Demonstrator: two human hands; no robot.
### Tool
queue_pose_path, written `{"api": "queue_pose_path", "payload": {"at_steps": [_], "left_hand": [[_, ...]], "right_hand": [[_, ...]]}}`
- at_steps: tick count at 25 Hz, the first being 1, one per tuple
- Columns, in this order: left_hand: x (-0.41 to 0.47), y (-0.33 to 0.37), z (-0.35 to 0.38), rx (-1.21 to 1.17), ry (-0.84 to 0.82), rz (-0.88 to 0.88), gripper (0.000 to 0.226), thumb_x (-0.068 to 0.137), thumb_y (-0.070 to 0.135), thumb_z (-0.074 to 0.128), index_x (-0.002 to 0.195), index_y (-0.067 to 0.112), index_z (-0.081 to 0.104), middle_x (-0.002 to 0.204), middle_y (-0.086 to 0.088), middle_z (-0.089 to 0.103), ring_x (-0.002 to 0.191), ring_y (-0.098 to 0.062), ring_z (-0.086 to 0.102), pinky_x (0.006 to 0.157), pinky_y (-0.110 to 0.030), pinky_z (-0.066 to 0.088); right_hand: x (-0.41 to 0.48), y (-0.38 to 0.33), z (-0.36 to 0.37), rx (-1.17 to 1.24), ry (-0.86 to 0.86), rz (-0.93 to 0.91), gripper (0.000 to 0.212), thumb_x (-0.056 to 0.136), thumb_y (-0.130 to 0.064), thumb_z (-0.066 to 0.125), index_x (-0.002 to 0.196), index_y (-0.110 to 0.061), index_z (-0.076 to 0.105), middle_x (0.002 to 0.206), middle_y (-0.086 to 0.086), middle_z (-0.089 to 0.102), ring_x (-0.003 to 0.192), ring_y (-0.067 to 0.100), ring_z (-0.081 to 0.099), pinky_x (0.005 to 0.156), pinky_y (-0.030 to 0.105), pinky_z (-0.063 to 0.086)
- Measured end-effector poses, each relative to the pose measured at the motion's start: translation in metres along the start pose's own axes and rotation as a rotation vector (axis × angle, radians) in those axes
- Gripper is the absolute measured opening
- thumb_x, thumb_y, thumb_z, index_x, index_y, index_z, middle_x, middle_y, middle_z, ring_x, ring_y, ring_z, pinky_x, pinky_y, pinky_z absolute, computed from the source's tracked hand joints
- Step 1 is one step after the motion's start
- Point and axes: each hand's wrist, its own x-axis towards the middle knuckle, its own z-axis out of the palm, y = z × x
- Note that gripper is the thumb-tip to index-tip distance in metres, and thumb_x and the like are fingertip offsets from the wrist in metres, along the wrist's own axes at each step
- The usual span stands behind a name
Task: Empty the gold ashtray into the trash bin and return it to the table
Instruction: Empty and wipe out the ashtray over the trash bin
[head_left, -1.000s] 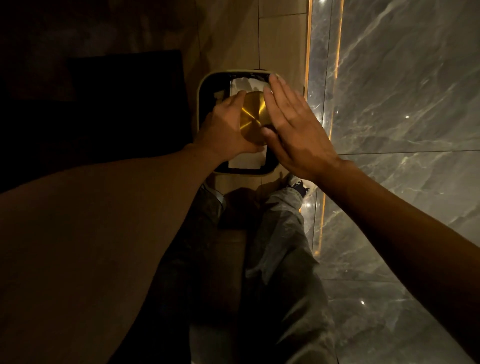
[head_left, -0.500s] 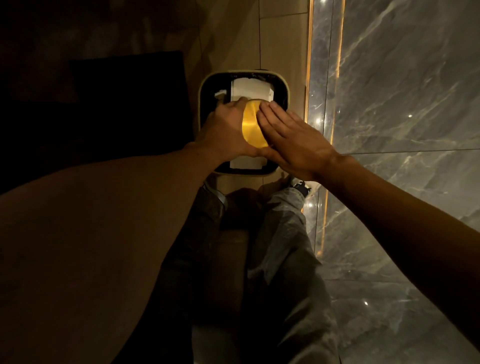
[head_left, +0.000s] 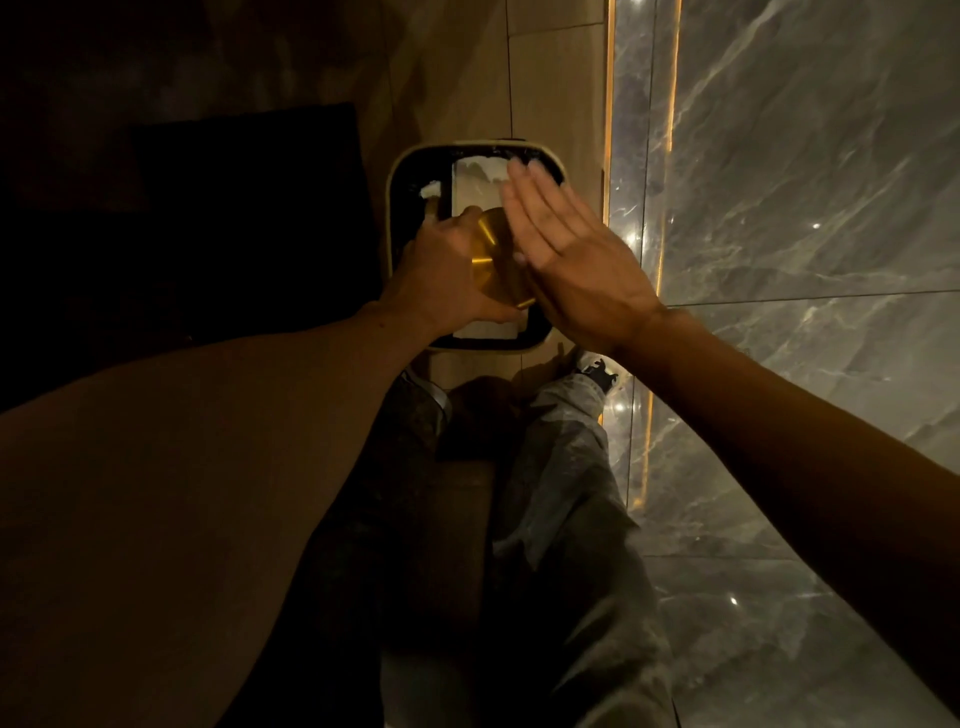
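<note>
Ashtray, gold and tipped over the open trash bin, sits clamped in the left hand while the right hand hovers flat and empty beside it; a hard tap could knock it loose into the bin.

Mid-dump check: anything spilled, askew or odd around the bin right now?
Nothing stands out. The left hand holds the round gold metal ashtray tipped over the square, light-rimmed trash bin, whose white paper lies inside. The open right hand is beside the ashtray. No spill shows on the dim tan floor.
</note>
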Motion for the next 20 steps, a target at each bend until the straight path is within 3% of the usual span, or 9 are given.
{"api": "queue_pose_path", "payload": {"at_steps": [2, 6, 11, 14, 16, 20], "left_hand": [[0.003, 0.004, -0.001, -0.051, 0.03, -0.001, 0.09, 0.046, 0.058, 0.087, 0.119, 0.015, 0.057, 0.11, -0.004, 0.07, 0.1, -0.021, 0.067, 0.086, -0.04, 0.058], [0.006, 0.004, -0.003, 0.011, 0.014, -0.013, 0.097, 0.045, 0.06, 0.088, 0.124, 0.013, 0.056, 0.112, -0.007, 0.069, 0.101, -0.023, 0.067, 0.087, -0.04, 0.057], [0.004, 0.002, -0.005, -0.043, 0.072, -0.006, 0.089, 0.046, 0.059, 0.086, 0.117, 0.013, 0.059, 0.108, -0.004, 0.072, 0.099, -0.02, 0.069, 0.085, -0.04, 0.058], [0.006, 0.004, -0.008, 0.009, 0.03, -0.01, 0.095, 0.047, 0.059, 0.087, 0.124, 0.014, 0.056, 0.113, -0.007, 0.069, 0.103, -0.024, 0.067, 0.088, -0.04, 0.057], [0.002, 0.001, -0.006, 0.044, 0.003, -0.05, 0.098, 0.047, 0.061, 0.086, 0.127, 0.015, 0.054, 0.116, -0.009, 0.068, 0.106, -0.026, 0.065, 0.089, -0.038, 0.056], [-0.001, 0.0, -0.003, 0.012, 0.023, -0.075, 0.105, 0.04, 0.072, 0.077, 0.127, 0.018, 0.054, 0.117, -0.007, 0.068, 0.106, -0.023, 0.066, 0.089, -0.041, 0.057]], "right_hand": [[-0.002, -0.001, 0.0, 0.012, 0.065, 0.035, 0.055, 0.105, -0.026, 0.03, 0.151, 0.0, 0.017, 0.161, 0.02, 0.014, 0.15, 0.03, 0.009, 0.124, 0.038, 0.005], [-0.005, 0.002, 0.017, -0.042, -0.201, 0.034, 0.064, 0.103, -0.041, 0.022, 0.153, -0.002, 0.015, 0.161, 0.019, 0.015, 0.15, 0.033, 0.012, 0.123, 0.046, 0.015], [0.007, -0.008, 0.005, -0.002, 0.109, 0.068, 0.054, 0.106, -0.024, 0.031, 0.151, 0.001, 0.017, 0.16, 0.022, 0.018, 0.15, 0.033, 0.014, 0.123, 0.041, 0.01], [0.004, 0.001, 0.015, 0.053, -0.127, 0.016, 0.059, 0.105, -0.034, 0.028, 0.153, -0.004, 0.012, 0.162, 0.019, 0.012, 0.151, 0.033, 0.008, 0.123, 0.047, 0.014], [0.003, 0.007, 0.021, 0.033, -0.265, -0.024, 0.061, 0.104, -0.037, 0.03, 0.154, -0.006, 0.012, 0.162, 0.018, 0.012, 0.151, 0.031, 0.008, 0.123, 0.043, 0.012], [0.003, 0.004, 0.016, 0.04, -0.164, -0.04, 0.057, 0.105, -0.03, 0.032, 0.153, -0.004, 0.015, 0.162, 0.018, 0.014, 0.151, 0.031, 0.01, 0.122, 0.039, 0.009]]}}
